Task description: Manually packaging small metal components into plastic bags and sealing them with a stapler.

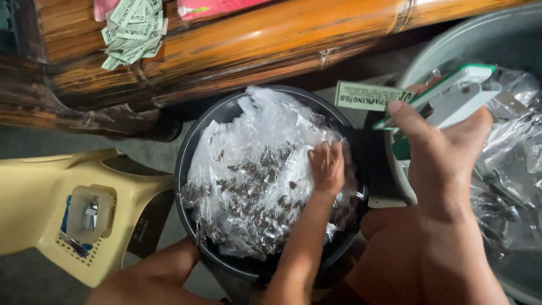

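At centre frame the left hand [326, 165] presses curled fingers into small clear bags [254, 175] heaped in a black bowl [186, 169]. At upper right the right hand [446, 141] grips a green-and-white stapler [451, 96], thumb pinching a green paper slip [367, 95] against it.

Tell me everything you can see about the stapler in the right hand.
The stapler is a hand-held plier type with a white body and green trim along its top edge, plastic by the look, with a metal part behind. It sits tilted, nose pointing left, gripped in the right hand, thumb lying along its lower edge. A pale green paper slip sticks out from its nose. It is held above the rim of a grey tub, right of the black bowl of small clear bags.
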